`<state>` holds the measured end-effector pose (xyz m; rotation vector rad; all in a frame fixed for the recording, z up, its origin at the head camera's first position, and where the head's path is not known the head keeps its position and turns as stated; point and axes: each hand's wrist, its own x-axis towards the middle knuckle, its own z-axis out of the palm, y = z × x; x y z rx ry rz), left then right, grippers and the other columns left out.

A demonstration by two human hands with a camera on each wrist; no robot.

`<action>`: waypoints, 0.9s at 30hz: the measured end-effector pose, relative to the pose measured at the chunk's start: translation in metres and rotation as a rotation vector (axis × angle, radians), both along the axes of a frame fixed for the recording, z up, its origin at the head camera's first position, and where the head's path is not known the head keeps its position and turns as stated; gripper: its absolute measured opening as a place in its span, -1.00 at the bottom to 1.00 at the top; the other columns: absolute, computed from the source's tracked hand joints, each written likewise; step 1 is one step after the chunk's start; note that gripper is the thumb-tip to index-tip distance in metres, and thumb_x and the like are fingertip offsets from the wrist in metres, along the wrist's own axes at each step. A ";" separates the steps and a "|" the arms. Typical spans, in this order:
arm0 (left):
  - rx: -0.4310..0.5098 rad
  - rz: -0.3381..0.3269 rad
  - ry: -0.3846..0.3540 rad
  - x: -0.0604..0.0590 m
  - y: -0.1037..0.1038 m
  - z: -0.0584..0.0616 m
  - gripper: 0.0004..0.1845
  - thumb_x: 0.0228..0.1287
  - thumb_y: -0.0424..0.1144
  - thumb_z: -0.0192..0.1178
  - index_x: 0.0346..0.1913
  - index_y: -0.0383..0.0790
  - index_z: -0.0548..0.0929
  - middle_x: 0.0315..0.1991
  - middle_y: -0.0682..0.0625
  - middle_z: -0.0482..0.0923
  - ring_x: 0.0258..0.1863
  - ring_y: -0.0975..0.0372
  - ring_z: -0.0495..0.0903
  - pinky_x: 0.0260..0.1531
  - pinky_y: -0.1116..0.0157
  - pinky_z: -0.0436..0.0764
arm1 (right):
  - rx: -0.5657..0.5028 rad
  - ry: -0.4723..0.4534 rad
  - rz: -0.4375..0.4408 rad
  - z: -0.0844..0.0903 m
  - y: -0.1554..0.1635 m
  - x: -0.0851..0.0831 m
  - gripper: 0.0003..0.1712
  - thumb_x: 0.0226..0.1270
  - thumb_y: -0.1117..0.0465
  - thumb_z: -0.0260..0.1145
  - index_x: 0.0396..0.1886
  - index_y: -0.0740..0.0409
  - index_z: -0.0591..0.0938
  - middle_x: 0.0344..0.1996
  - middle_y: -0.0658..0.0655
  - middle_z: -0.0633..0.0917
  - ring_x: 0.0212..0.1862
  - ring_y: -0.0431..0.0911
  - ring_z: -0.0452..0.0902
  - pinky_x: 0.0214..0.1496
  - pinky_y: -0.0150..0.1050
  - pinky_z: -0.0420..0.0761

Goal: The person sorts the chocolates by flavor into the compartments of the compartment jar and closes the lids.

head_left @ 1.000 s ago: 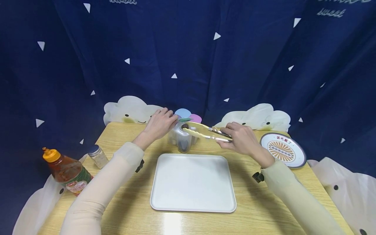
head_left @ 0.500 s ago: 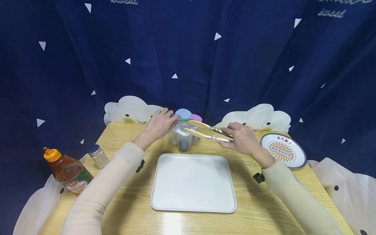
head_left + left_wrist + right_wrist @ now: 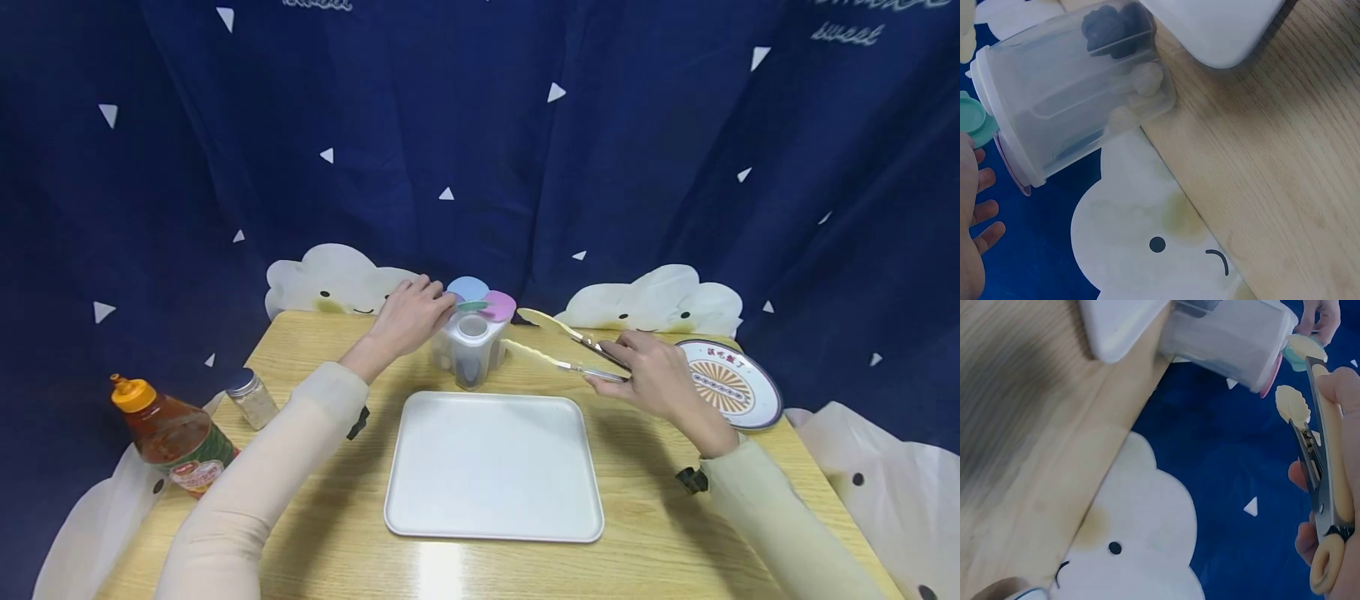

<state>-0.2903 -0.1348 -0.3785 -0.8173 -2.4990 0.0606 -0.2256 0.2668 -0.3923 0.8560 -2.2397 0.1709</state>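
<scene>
A clear, multi-section storage jar (image 3: 471, 360) stands behind the tray, its front opening uncovered. My left hand (image 3: 408, 315) holds that section's green flip lid (image 3: 472, 306) up with the fingertips. Blue and pink lids (image 3: 497, 306) cover other sections. Dark lumps (image 3: 1110, 30) and pale round pieces (image 3: 1146, 79) show through the jar wall in the left wrist view. To the right of the jar, my right hand (image 3: 660, 379) grips metal tongs (image 3: 1334, 450) with cream scalloped tips. The tongs' arms are spread and nothing lies between the tips.
A white rectangular tray (image 3: 493, 467) lies in front of the jar. On the right is a patterned plate (image 3: 761, 392). A sauce bottle (image 3: 176, 437) and a small shaker jar (image 3: 255, 402) stand at the left. A blue curtain (image 3: 480, 150) hangs behind the table.
A dark lump between the tong tips over the jar's opening is gone from them. My right hand has since drawn the tongs right, away from the jar. The left hand stays put.
</scene>
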 end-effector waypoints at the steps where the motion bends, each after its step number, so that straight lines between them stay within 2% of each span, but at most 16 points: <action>1: -0.001 0.001 -0.006 0.000 0.000 0.000 -0.79 0.61 -0.11 0.14 0.07 -0.07 0.72 -0.16 -0.07 0.69 -0.14 0.01 0.55 -0.16 0.12 0.56 | 0.003 0.001 -0.015 -0.002 0.002 0.000 0.01 0.37 -0.66 -0.08 -0.18 0.13 0.82 -0.52 0.05 0.56 -0.57 -0.05 0.41 -0.66 -0.16 0.29; 2: -0.003 0.001 -0.010 0.000 0.000 0.000 -0.79 0.62 -0.11 0.14 0.07 -0.07 0.72 -0.15 -0.07 0.69 -0.14 0.01 0.55 -0.16 0.12 0.56 | 0.003 -0.002 -0.029 -0.004 0.005 0.001 0.03 0.37 -0.67 -0.12 -0.19 0.13 0.81 -0.52 0.05 0.55 -0.57 -0.05 0.40 -0.66 -0.17 0.26; 6: -0.014 0.007 -0.021 0.000 0.000 0.001 -0.78 0.62 -0.10 0.13 0.09 -0.06 0.71 -0.14 -0.06 0.68 -0.13 0.02 0.54 -0.15 0.13 0.57 | 0.024 -0.036 -0.081 -0.011 0.014 0.002 -0.16 0.19 -0.56 0.27 -0.15 0.14 0.79 -0.51 0.08 0.55 -0.60 -0.06 0.34 -0.68 -0.21 0.20; 9: -0.019 0.010 -0.026 0.000 0.000 0.001 -0.78 0.63 -0.10 0.13 0.10 -0.05 0.70 -0.13 -0.06 0.68 -0.12 0.03 0.54 -0.14 0.13 0.58 | 0.035 -0.063 -0.122 -0.019 0.022 0.002 -0.10 0.14 -0.62 0.28 -0.07 0.12 0.77 -0.47 0.10 0.59 -0.63 -0.06 0.34 -0.68 -0.22 0.19; 11: -0.021 0.012 -0.031 0.000 0.000 0.001 -0.78 0.63 -0.09 0.12 0.10 -0.04 0.70 -0.13 -0.05 0.68 -0.12 0.03 0.54 -0.12 0.13 0.58 | 0.037 -0.075 -0.150 -0.024 0.026 0.001 0.05 0.21 -0.75 0.04 -0.03 0.10 0.76 -0.45 0.11 0.62 -0.65 -0.06 0.35 -0.69 -0.22 0.19; 13: -0.017 0.014 -0.035 0.000 0.000 0.000 -0.78 0.63 -0.09 0.12 0.11 -0.04 0.70 -0.12 -0.05 0.68 -0.11 0.03 0.53 -0.11 0.13 0.58 | 0.043 -0.092 -0.173 -0.029 0.030 0.000 0.10 0.21 -0.78 -0.05 0.00 0.09 0.75 -0.42 0.12 0.66 -0.65 -0.05 0.39 -0.70 -0.22 0.21; 15: -0.011 0.014 -0.034 0.000 0.000 0.000 -0.78 0.63 -0.10 0.13 0.11 -0.04 0.70 -0.12 -0.05 0.68 -0.12 0.03 0.53 -0.12 0.13 0.59 | 0.054 -0.111 -0.190 -0.033 0.034 -0.001 0.00 0.14 -0.71 0.20 0.02 0.08 0.74 -0.40 0.13 0.67 -0.65 -0.04 0.40 -0.70 -0.22 0.22; 18: -0.005 0.009 -0.030 0.000 0.000 0.001 -0.78 0.62 -0.10 0.14 0.11 -0.05 0.70 -0.12 -0.06 0.68 -0.12 0.03 0.54 -0.12 0.12 0.60 | 0.072 -0.148 -0.219 -0.039 0.039 -0.003 -0.15 -0.03 -0.48 0.52 0.02 0.09 0.73 -0.39 0.14 0.68 -0.64 -0.03 0.42 -0.70 -0.22 0.23; 21: -0.002 0.001 -0.024 0.000 0.000 0.000 -0.78 0.62 -0.10 0.14 0.11 -0.05 0.71 -0.13 -0.06 0.68 -0.14 0.03 0.54 -0.13 0.13 0.60 | 0.075 -0.202 -0.264 -0.046 0.044 -0.006 -0.18 -0.08 -0.37 0.60 0.02 0.10 0.71 -0.35 0.15 0.69 -0.63 -0.03 0.45 -0.69 -0.22 0.24; 27: -0.006 -0.002 -0.019 0.000 0.000 0.000 -0.77 0.62 -0.10 0.14 0.13 -0.05 0.71 -0.13 -0.06 0.68 -0.16 0.04 0.52 -0.16 0.15 0.59 | 0.079 -0.282 -0.328 -0.056 0.050 -0.013 -0.18 -0.01 -0.39 0.58 0.05 0.12 0.70 -0.27 0.20 0.72 -0.58 0.03 0.53 -0.69 -0.16 0.30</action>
